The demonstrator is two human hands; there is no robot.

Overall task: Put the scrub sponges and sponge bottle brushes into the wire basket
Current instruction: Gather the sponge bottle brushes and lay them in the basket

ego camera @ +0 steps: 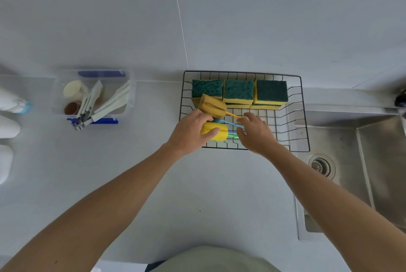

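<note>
two bare forearms reach up from the bottom of the view to the near-left corner of the wire basket point(304, 117), where both hands work on the sponge bottle brushes. the left hand point(189, 133) has its fingers point(212, 134) clamped around the bright yellow brush head point(216, 133), likely to steer the bulky end down inside the rim. the right hand point(256, 133) sits just beside it with fingers loosely curled around the thin handles, the blue handle point(228, 124) and a green one point(231, 135); how firmly it pinches them i cannot tell. a duller tan brush head point(212, 105) lies tilted against the basket's left side, its orange handle point(234, 115) running toward the right hand.

the scrub sponges point(239, 92) already stand in a row along the far wall, green sides up (packed tight, it seems, to leave the near half free for the long brushes). so the task looks nearly finished, with only the brushes left to settle flat.

further out, the basket rests on the pale bench point(208, 183), next to the steel sink point(351, 150) on the right. well apart to the left stands a clear plastic container point(131, 93) of white tongs point(114, 101) and small jars.
</note>
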